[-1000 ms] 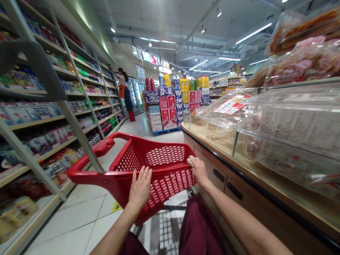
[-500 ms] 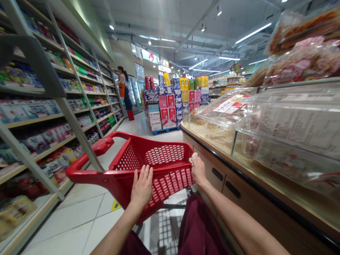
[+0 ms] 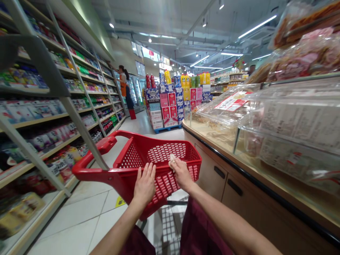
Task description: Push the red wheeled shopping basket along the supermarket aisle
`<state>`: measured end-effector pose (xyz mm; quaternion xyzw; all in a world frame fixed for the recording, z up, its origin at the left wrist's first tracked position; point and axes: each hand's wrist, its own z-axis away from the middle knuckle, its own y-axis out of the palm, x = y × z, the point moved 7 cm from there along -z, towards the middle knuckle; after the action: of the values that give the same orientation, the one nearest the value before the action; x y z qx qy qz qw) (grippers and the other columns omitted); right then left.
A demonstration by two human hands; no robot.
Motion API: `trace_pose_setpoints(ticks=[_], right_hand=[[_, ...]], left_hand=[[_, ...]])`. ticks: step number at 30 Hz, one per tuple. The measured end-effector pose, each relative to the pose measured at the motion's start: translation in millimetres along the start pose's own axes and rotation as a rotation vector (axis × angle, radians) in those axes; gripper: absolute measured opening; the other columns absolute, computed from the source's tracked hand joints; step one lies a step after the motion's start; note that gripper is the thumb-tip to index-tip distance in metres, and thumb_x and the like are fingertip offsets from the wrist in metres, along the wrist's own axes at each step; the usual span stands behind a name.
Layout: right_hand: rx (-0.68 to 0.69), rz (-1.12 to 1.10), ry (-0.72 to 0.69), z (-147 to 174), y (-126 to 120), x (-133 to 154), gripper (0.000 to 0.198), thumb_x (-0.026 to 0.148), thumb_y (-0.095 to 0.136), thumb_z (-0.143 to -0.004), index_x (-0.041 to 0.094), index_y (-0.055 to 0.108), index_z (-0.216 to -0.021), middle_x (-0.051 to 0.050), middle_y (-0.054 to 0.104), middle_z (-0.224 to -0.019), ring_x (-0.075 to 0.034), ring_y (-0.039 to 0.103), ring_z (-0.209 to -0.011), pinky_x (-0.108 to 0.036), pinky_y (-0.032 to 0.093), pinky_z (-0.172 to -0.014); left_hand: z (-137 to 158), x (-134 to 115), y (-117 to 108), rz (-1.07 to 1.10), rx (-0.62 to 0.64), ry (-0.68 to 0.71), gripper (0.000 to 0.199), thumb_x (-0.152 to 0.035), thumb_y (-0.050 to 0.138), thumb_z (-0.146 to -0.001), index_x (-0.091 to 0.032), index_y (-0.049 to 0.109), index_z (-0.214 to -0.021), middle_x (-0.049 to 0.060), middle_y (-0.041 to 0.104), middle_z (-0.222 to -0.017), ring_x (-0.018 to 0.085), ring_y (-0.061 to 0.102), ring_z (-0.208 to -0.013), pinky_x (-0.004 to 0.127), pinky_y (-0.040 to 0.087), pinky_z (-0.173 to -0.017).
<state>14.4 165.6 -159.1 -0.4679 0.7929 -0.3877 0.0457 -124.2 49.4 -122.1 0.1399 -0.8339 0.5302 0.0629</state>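
A red plastic shopping cart [image 3: 124,177] with perforated basket walls stands in front of me. My left hand [image 3: 145,184] rests on the near side of its basket, fingers stretched out over the rim. With closed fingers, my right hand [image 3: 182,173] holds a small crumpled white cloth [image 3: 172,160] against the same near rim, right of the left hand. The palm side of the right hand is hidden. The cart's red handle [image 3: 105,144] is at its left end.
Shelves of packaged goods [image 3: 61,117] line the left side. On the right is a wooden counter [image 3: 209,173] with clear plastic containers [image 3: 292,113]. Stacked boxes [image 3: 167,109] with bottles stand ahead. A person in an orange apron [image 3: 123,86] is at the far shelves.
My right hand has moved left along the near rim with the cloth, from the basket's right corner toward its middle. My left hand stays on the rim.
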Motion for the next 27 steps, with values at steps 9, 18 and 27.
trace_pose_setpoints(ticks=[9,18,27], right_hand=[[-0.008,0.051,0.249,-2.9,-12.5,-21.0,0.045,-0.001,0.035,-0.073,0.015,0.056,-0.110,-0.011,0.046,-0.127,-0.022,0.037,-0.120,-0.043,0.031,-0.096],[-0.110,0.021,0.372,10.6,-23.0,-63.9,0.046,0.001,0.035,-0.071,0.015,0.057,-0.108,-0.012,0.050,-0.122,-0.023,0.040,-0.117,-0.045,0.031,-0.096],[-0.080,-0.052,0.099,5.4,-12.7,-31.9,0.045,0.002,0.035,-0.074,0.020,0.057,-0.109,-0.008,0.050,-0.124,-0.019,0.039,-0.119,-0.042,0.032,-0.098]], left_hand=[[1.1,-1.9,-0.7,-0.031,-0.002,-0.015,0.058,-0.017,0.038,-0.069,-0.007,0.038,-0.126,0.011,0.035,-0.135,0.024,0.025,-0.127,0.043,0.014,-0.105],[7.7,18.8,-7.1,-0.044,-0.020,-0.045,0.058,-0.017,0.040,-0.068,-0.007,0.039,-0.125,0.010,0.037,-0.134,0.026,0.026,-0.126,0.044,0.012,-0.106],[9.1,18.5,-7.8,-0.051,-0.028,-0.032,0.058,-0.016,0.040,-0.068,-0.007,0.038,-0.126,0.010,0.037,-0.134,0.026,0.026,-0.126,0.043,0.012,-0.106]])
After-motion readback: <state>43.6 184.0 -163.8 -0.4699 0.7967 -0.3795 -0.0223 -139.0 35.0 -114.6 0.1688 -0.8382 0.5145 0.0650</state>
